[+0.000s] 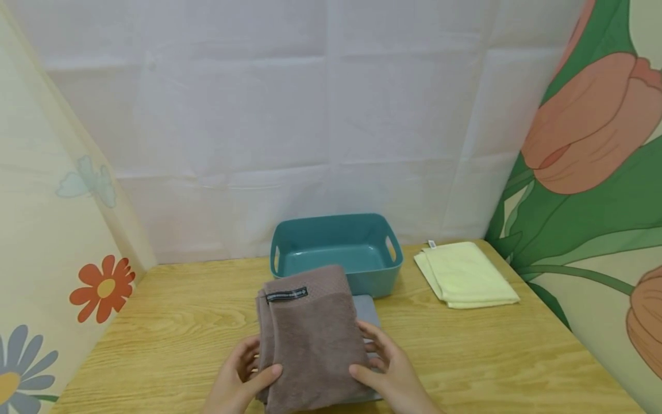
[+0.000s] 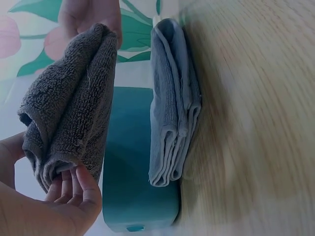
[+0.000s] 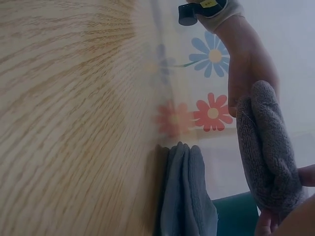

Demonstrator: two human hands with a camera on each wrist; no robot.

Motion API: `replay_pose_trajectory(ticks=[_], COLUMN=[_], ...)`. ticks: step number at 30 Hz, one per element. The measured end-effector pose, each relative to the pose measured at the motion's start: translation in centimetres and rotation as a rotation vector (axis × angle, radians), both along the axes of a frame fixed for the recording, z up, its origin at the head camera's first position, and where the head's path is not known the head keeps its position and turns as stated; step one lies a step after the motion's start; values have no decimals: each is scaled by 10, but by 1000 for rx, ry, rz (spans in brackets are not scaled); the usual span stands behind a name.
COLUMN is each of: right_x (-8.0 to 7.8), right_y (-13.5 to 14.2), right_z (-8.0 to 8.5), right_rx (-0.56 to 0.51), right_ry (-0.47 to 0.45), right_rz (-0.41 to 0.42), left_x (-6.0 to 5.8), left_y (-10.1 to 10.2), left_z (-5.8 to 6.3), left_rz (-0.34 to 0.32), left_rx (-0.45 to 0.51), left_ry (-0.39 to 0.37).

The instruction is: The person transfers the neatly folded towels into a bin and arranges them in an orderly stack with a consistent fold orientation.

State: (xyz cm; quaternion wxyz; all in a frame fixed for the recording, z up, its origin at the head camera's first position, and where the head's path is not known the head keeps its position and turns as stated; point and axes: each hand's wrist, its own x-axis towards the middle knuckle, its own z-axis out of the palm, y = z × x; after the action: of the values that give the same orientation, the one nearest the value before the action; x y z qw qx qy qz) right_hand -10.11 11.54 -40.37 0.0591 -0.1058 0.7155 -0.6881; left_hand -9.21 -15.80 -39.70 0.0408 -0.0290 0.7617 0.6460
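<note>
A folded brown towel with a black label is held up between both hands. On its left edge the left hand grips it, thumb on the front face and fingers behind. The right hand pinches the opposite edge in the same way. Below the brown towel lies a folded grey-blue towel on the table, mostly hidden in the head view. Both wrist views show a gap between the two towels. Behind them stands a teal basket with handle holes; its visible inside holds nothing.
A folded pale yellow towel lies on the wooden table, right of the basket. A white cloth backdrop hangs behind, and printed flower panels flank the table on both sides.
</note>
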Motion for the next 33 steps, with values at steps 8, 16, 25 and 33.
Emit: replay_pose_trajectory(ticks=[8, 16, 25, 33], right_x=[1, 3, 4, 3], right_y=[9, 14, 21, 23], right_z=[-1, -3, -1, 4], right_rx=[27, 25, 17, 13], right_ry=[-19, 80, 41, 12], right_rz=[-50, -116, -149, -198], left_x=[-3, -7, -11, -15], left_y=[11, 18, 27, 33], left_z=[2, 3, 5, 6], left_rz=[-18, -73, -92, -92], left_rx=[28, 62, 84, 73], left_ry=[-8, -27, -18, -4])
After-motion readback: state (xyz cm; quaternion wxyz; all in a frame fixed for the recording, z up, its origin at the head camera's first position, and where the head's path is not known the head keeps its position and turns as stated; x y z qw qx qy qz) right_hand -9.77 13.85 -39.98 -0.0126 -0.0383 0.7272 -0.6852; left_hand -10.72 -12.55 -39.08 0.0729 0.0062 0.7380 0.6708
